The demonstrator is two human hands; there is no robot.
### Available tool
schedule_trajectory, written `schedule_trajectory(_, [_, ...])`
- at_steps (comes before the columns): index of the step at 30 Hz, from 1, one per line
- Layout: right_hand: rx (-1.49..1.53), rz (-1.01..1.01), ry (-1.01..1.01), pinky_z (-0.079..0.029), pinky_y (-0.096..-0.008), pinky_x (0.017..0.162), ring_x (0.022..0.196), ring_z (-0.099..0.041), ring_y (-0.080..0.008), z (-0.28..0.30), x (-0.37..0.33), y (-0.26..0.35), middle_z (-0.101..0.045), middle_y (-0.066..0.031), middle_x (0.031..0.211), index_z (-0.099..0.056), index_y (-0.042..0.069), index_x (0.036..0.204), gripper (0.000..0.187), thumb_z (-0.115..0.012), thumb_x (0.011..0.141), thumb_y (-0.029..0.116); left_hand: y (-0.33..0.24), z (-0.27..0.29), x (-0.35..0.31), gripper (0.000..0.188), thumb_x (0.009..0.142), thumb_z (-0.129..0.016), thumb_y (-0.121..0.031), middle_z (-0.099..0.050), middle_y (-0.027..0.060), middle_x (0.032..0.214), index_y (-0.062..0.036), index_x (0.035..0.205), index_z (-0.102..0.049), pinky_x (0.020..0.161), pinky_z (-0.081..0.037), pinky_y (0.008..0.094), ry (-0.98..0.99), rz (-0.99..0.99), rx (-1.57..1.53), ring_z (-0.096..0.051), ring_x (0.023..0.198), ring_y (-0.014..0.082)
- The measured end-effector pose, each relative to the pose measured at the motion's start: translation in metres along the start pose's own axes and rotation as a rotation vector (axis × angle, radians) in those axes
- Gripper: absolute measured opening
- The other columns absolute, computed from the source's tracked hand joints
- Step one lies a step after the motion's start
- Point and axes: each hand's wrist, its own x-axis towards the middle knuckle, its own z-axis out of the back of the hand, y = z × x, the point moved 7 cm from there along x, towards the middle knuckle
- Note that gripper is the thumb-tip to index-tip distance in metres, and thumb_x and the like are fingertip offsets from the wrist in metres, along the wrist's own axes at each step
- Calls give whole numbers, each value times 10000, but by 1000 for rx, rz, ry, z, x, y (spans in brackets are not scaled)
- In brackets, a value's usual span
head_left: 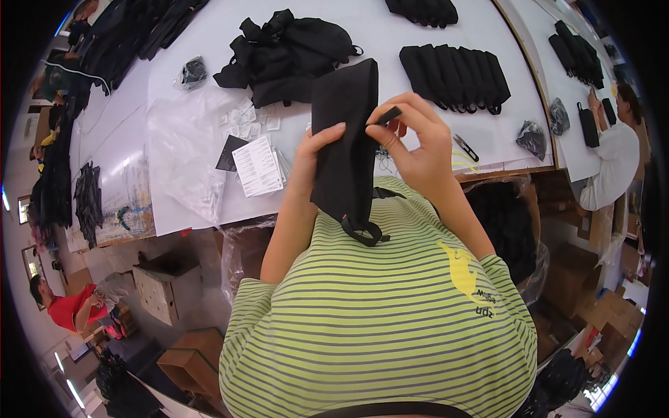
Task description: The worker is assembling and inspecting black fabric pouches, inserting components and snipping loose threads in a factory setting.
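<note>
A long black fabric pouch (343,150) hangs upright in front of my chest, with a strap loop (364,233) at its lower end. My left hand (311,161) is closed on the pouch's left side, thumb lying across its front. At the right edge my right hand (424,139) pinches a short black strip (388,115) between thumb and fingers. Whether that strip is attached to the pouch is hard to make out. Behind my right hand lies a tangle of thin dark cord (382,155), partly hidden.
A heap of black pouches (286,56) covers the table's back middle; a neat row (454,78) lies to its right. White printed cards (258,166), clear plastic (185,150), thread snips (465,148) and bagged black bundles (532,139) lie around. Co-workers (610,164) stand at both sides.
</note>
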Motion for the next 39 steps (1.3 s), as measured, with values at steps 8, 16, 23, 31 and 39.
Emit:
schedule_trajectory(8, [198, -55, 370, -354, -224, 547, 621, -439, -102, -33, -24, 16, -513, -7, 770, -618, 28, 793, 79, -684, 760, 55, -7, 26, 9, 260, 899, -510, -228, -643, 125, 781, 13, 941, -601, 488, -521, 294, -65, 41, -238, -623, 581, 191])
schedule_trajectory(16, [270, -127, 449, -345, -224, 539, 617, -440, -102, -41, -28, 17, -517, -8, 756, -612, 27, 787, 92, -690, 758, 66, -11, 25, 11, 254, 908, -495, -222, -643, 139, 786, 11, 934, -591, 476, -517, 296, 53, 61, -244, -621, 572, 199])
schedule_trajectory(23, [106, -191, 134, -360, -258, 514, 592, -445, -143, -16, -12, -1, -494, -24, 692, -617, 37, 810, 106, -691, 755, 89, -9, 15, 4, 223, 840, -585, -137, -664, 104, 838, 12, 1005, -594, 628, -547, 264, -64, -89, 18, -659, 702, 182])
schedule_trajectory(31, [271, -239, 492, -384, -271, 540, 618, -443, -148, -42, -29, 2, -503, -26, 742, -622, 54, 867, 138, -688, 777, 135, -23, 33, 17, 262, 924, -479, -203, -670, 128, 877, 9, 1000, -612, 622, -547, 309, 25, -42, -259, -660, 711, 209])
schedule_trajectory(39, [-158, -122, 154, -458, -276, 645, 721, -524, -172, -13, -34, -13, -527, -51, 1121, -616, 132, 1092, 381, -726, 739, 224, -16, 22, 9, 396, 965, -399, -225, -482, 118, 1299, 1, 1290, -411, 1015, -376, 416, -144, -368, -213, -466, 1205, 259])
